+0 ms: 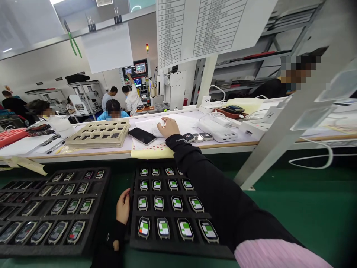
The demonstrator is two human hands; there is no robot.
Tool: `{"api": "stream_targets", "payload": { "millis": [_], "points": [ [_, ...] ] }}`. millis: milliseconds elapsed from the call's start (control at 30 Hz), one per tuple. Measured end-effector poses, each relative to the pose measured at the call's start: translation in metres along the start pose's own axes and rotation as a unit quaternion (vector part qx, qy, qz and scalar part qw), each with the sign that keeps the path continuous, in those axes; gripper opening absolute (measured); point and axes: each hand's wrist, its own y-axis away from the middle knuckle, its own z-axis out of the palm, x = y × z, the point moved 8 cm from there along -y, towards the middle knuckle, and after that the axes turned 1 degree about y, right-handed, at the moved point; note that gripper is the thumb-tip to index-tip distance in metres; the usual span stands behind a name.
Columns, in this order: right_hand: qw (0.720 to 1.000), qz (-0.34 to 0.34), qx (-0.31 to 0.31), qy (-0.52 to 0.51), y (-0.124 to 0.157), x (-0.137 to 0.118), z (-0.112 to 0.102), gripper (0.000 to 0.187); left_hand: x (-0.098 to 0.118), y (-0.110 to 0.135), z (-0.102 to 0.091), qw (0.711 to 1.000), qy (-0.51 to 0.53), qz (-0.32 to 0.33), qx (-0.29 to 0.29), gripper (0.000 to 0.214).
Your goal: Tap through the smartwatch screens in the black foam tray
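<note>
My left hand rests against the left edge of a black foam tray that holds several smartwatch bodies with lit green and white screens. Its fingers curl over the tray's rim. My right arm, in a black sleeve, reaches across that tray to the raised white shelf. There my right hand lies with bent fingers on a sheet of white paper, and something small and pale sits under the fingertips; I cannot make it out.
A second black tray of watches lies at the left on the green belt. The shelf carries a dark phone, stacked beige trays, loose watch bodies, a white power bank and cables. People work at benches behind.
</note>
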Motion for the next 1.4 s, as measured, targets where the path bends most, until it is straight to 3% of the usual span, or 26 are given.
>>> {"api": "stream_targets", "payload": {
  "millis": [167, 267, 367, 467, 567, 667, 733, 867, 967, 1067, 1200, 1300, 1400],
  "points": [
    [1.000, -0.015, -0.007, 0.007, 0.006, -0.006, 0.005, 0.020, 0.002, 0.003, -0.001, 1.000, 0.004, -0.001, 0.004, 0.032],
    [0.999, -0.039, 0.010, -0.010, 0.008, -0.013, -0.006, 0.013, 0.006, 0.007, -0.001, 1.000, -0.001, -0.005, -0.002, 0.029],
    [0.994, -0.089, 0.041, -0.040, 0.014, -0.029, -0.025, 0.021, 0.008, 0.012, -0.003, 1.000, -0.008, -0.014, -0.008, 0.028],
    [0.983, -0.156, 0.059, -0.082, 0.034, -0.049, -0.049, 0.024, 0.010, 0.020, -0.008, 0.999, -0.013, -0.031, -0.010, 0.028],
    [0.965, -0.216, 0.070, -0.134, 0.072, -0.060, -0.082, 0.025, 0.012, 0.038, -0.014, 0.998, -0.010, -0.052, -0.019, 0.032],
    [0.947, -0.257, 0.070, -0.182, 0.120, -0.052, -0.125, 0.029, 0.017, 0.066, -0.020, 0.997, -0.003, -0.067, -0.032, 0.045],
    [0.937, -0.261, 0.050, -0.228, 0.150, -0.034, -0.151, 0.026, 0.020, 0.087, -0.025, 0.996, -0.002, -0.074, -0.039, 0.053],
    [0.959, -0.197, -0.018, -0.204, 0.197, 0.031, -0.173, 0.020, 0.019, 0.119, -0.032, 0.994, -0.004, -0.096, -0.043, 0.061],
    [0.985, 0.032, -0.088, -0.146, 0.226, 0.115, -0.159, 0.016, 0.017, 0.129, -0.030, 0.994, -0.003, -0.102, -0.036, 0.066],
    [0.948, 0.218, -0.144, -0.183, 0.269, 0.178, -0.141, 0.019, 0.024, 0.132, -0.024, 0.997, -0.009, -0.081, -0.017, 0.068],
    [0.873, 0.350, -0.199, -0.275, 0.315, 0.207, -0.120, 0.045, 0.035, 0.135, -0.014, 0.997, -0.024, -0.066, 0.016, 0.067],
    [0.857, 0.371, -0.223, -0.280, 0.325, 0.211, -0.113, 0.068, 0.040, 0.138, -0.012, 0.998, -0.027, -0.045, 0.044, 0.063],
    [0.847, 0.407, -0.230, -0.251, 0.328, 0.221, -0.111, 0.076, 0.038, 0.140, -0.011, 0.998, -0.015, -0.037, 0.056, 0.064]
  ]
}}
